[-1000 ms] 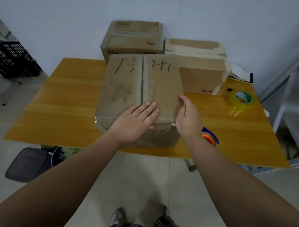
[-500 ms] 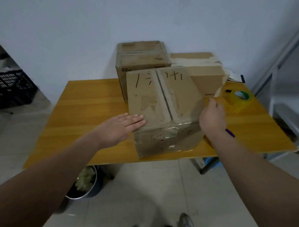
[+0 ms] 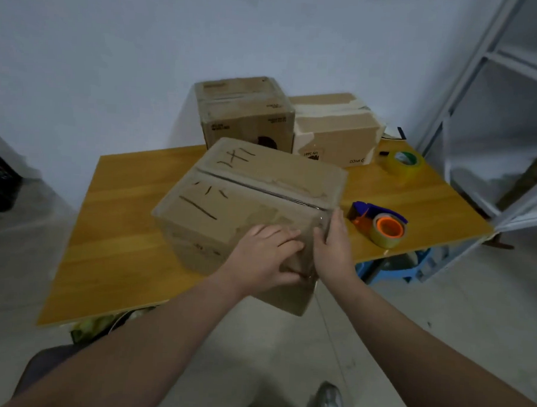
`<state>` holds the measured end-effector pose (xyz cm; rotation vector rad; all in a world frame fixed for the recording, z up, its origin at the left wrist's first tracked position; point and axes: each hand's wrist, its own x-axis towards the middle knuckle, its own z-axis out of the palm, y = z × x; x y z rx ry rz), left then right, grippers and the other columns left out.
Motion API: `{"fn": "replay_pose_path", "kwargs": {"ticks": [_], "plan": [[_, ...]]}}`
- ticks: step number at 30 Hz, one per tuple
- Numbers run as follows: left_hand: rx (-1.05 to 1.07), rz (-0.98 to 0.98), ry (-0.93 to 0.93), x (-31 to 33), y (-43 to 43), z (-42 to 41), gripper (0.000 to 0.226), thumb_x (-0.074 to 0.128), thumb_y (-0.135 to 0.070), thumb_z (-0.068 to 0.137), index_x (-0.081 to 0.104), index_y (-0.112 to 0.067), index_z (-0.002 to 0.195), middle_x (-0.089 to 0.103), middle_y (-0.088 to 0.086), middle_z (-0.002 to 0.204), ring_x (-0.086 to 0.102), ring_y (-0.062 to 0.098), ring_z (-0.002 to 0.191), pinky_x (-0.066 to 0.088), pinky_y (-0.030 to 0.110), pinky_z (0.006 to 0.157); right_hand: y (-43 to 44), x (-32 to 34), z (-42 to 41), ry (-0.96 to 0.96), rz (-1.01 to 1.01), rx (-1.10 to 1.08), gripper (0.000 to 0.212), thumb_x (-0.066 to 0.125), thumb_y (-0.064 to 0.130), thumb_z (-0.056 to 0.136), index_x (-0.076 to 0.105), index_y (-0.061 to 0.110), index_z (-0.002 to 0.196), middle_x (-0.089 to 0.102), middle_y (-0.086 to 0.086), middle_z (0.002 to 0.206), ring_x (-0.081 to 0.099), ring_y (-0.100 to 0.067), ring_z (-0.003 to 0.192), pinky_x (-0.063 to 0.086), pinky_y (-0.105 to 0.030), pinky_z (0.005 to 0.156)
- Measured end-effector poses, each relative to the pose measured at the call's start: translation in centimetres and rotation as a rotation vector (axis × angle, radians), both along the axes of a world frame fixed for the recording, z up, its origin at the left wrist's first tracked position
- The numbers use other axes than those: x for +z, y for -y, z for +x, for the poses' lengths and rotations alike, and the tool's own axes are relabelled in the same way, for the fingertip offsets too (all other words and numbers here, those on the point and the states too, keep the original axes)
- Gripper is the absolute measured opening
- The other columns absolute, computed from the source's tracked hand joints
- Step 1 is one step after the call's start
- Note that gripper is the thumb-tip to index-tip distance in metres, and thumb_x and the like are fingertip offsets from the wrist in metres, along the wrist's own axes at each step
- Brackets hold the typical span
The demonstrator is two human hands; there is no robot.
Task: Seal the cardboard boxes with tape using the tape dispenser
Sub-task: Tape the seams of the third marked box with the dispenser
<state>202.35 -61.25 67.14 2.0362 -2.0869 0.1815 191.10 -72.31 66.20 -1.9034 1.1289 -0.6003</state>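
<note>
Pressing box [image 3: 246, 196] corner: left hand [image 3: 266, 260] flat, right hand [image 3: 333, 250] flat.

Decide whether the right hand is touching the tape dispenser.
Apart. The head view shows bare tabletop between the right hand and the tape dispenser.

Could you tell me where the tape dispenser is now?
In the head view, the tape dispenser lies on the table, right of the nearest box.

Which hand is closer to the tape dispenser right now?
Right. The right hand lies flat against the marked cardboard box on the side facing the tape dispenser; the left hand presses the box's top, farther away.
</note>
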Motion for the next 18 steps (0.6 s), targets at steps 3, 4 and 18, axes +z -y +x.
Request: {"fn": "replay_pose_path", "kwargs": {"ticks": [3, 4, 18], "plan": [[0.173, 0.041, -0.088, 0.2, 1.5, -0.9, 0.062, 0.061, -0.052, 0.076, 0.051, -0.021, 0.13, 0.046, -0.002, 0.14, 0.039, 0.019, 0.127, 0.026, 0.033, 0.099, -0.6, -0.1, 0.0, -0.038, 0.002, 0.045, 0.059, 0.04, 0.02, 0.1, 0.012, 0.012, 0.152, 0.007, -0.005, 0.159, 0.007, -0.016, 0.145, 0.004, -0.018, 0.107], [0.186, 0.056, -0.084, 0.2, 2.0, -0.9, 0.064, 0.061, -0.05, 0.078, 0.047, -0.021, 0.133, 0.042, -0.002, 0.143, 0.035, 0.018, 0.129, 0.022, 0.032, 0.1, -0.8, -0.2, 0.2, -0.034, 0.004, 0.04, 0.058, 0.037, 0.022, 0.101, 0.01, 0.012, 0.152, 0.004, -0.004, 0.159, 0.006, -0.015, 0.145, 0.003, -0.016, 0.104], [0.808, 0.246, -0.298, -0.8, -9.2, 10.9, 0.062, 0.032, -0.052, 0.095, 0.007, -0.037, 0.149, -0.009, -0.002, 0.158, 0.022, 0.037, 0.135, 0.031, 0.045, 0.105, 4.0, 0.2, 2.1, -0.206, -0.236, 0.126, 0.047, 0.03, 0.026, 0.103, 0.028, 0.011, 0.148, 0.023, -0.003, 0.156, 0.019, -0.015, 0.143, 0.016, -0.027, 0.112]]}}
